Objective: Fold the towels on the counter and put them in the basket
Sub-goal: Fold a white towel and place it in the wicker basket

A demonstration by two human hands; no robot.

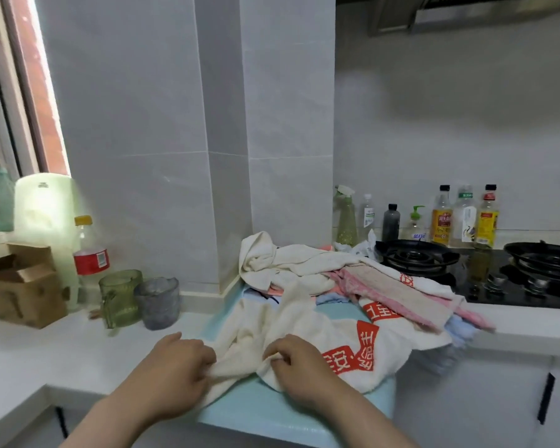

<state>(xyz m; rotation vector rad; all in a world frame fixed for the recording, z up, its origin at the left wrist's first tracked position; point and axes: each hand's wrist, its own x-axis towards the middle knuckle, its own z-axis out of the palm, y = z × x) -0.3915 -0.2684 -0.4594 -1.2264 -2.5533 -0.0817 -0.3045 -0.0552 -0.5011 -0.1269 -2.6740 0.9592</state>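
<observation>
Pinching the near edge of the cream red-print towel (pixel 337 337): left hand (pixel 178 360) and right hand (pixel 299 367) both have fingers curled into the cloth, left fingertips buried in the fold. It lies crumpled on a light-blue mat (pixel 272 412) on the counter (pixel 46 350). Forearms cut off at frame bottom. Behind, the towel pile (pixel 320 270) hides most of its lower pink and blue pieces and overlaps the gas hob (pixel 434 263) edge. Left side: green mug (pixel 120 297), grey glass (pixel 157 302), cardboard box (pixel 20 286).

white counter (pixel 29 357) holds a blue mat (pixel 272 412), cardboard box (pixel 23 286), bottle (pixel 89 253), green mug (pixel 120 299), grey mug (pixel 157 302).
</observation>
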